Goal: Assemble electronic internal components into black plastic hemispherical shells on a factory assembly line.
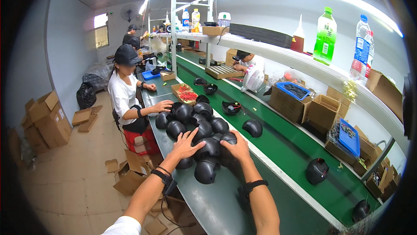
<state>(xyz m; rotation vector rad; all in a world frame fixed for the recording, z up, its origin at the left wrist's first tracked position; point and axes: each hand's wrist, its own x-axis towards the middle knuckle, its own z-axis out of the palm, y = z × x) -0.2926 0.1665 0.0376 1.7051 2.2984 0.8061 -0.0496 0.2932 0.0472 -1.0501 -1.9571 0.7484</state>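
Several glossy black dome-shaped shells (205,172) lie heaped on the dark worktable (226,209) in front of me. My left hand (186,146) rests on the near left of the heap, fingers spread, its fingertips touching the shells. Across from it, my right hand (236,146) lies against a shell (227,138) at the heap's right side, thumb and fingers apart. The undersides of the right fingers are partly hidden. Neither hand visibly lifts a shell. At the heap's far left, a co-worker's hand (163,106) reaches to the shells.
A green conveyor belt (278,161) runs along the right, carrying scattered black shells (317,170). Beyond the heap sits a carton of red parts (186,94). A shelf (278,46) with bottles overhangs the belt. Cardboard boxes (130,172) stand on the floor at left.
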